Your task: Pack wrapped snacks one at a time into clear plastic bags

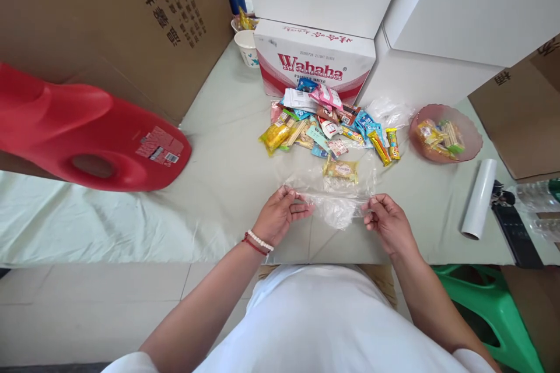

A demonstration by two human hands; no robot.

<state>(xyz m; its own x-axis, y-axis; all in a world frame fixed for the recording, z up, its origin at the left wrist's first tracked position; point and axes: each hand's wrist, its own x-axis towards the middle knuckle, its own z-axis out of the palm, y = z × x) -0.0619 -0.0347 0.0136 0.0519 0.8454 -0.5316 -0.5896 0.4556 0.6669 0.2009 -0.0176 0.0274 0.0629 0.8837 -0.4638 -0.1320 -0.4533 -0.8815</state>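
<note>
A clear plastic bag (pixel 335 210) is stretched between my two hands near the table's front edge. My left hand (pixel 284 210) pinches its left side, thumb against the fingers, with a beaded bracelet on the wrist. The right side is pinched by my right hand (pixel 385 218). Just beyond the bag's upper edge lies a yellow-wrapped snack (pixel 341 171); I cannot tell whether it is in or under the plastic. Behind that, a heap of wrapped snacks (pixel 321 128) rests against the Wahaba-style water carton, its front marked "Wahaha" (pixel 315 61).
A pink translucent bowl (pixel 475 143) with a few snacks stands right of the heap. Farther right are a white roll (pixel 479 201) and a dark phone-like object (pixel 516 236). A large red jug (pixel 109 140) stands left. Paper cups (pixel 247 46) and white boxes (pixel 472 6) are behind.
</note>
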